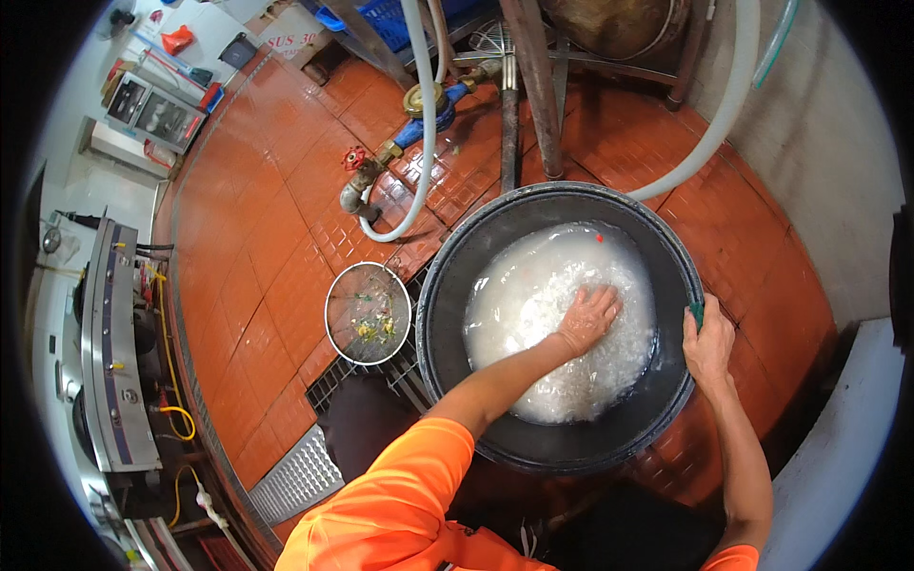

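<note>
A large round black tub [440, 314] stands on the floor in front of me, holding cloudy white water [514, 295] with froth on it. My left hand [588, 319] reaches into the tub, fingers stretched out at the water's surface, and grips nothing that I can see. At the tub's right rim, my right hand [709, 344] is closed on a small green scouring pad [697, 313], pressed against the rim; most of the pad is hidden. A tiny red bit [599, 238] floats near the far side of the water.
Left of the tub, a round mesh strainer [369, 309] with food scraps sits by a floor drain grate [328, 383]. Beyond are a pipe with a red valve [354, 158], white hoses [425, 114] and a metal rack leg [535, 105]. A steel stove [119, 352] stands far left.
</note>
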Tool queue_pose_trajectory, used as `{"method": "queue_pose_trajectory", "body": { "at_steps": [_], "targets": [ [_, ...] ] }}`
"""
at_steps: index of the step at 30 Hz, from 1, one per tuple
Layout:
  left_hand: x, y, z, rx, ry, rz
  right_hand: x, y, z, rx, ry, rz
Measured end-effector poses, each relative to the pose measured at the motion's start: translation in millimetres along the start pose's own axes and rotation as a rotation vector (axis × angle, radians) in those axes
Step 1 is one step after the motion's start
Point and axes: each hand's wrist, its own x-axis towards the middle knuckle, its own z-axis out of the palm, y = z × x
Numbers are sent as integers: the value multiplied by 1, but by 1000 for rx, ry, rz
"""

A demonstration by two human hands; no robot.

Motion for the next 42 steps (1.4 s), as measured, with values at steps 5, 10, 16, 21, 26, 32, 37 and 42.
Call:
{"method": "queue_pose_trajectory", "body": {
  "at_steps": [5, 10, 16, 21, 26, 32, 37, 42],
  "targets": [
    [-9, 45, 6, -224, 62, 30, 2, 3, 0, -49, -15, 25],
    [-53, 78, 17, -374, -171, 164, 4, 3, 0, -61, -33, 26],
    [-26, 35, 20, -288, 100, 160, 5, -2, -3, -11, 3, 9],
    [10, -15, -10, -49, 1, 20, 4, 5, -1, -41, -31, 17],
    [0, -3, 6, -171, 107, -236, 0, 0, 1, -36, -21, 13],
    [-40, 70, 41, -404, -114, 261, 0, 3, 1, -3, -42, 24],
    [-40, 12, 39, -344, -18, 60, 2, -6, -4, -77, -36, 45],
    [-13, -83, -16, 16, -108, -243, 5, 6, 0, -89, -14, 29]
  ]
}}
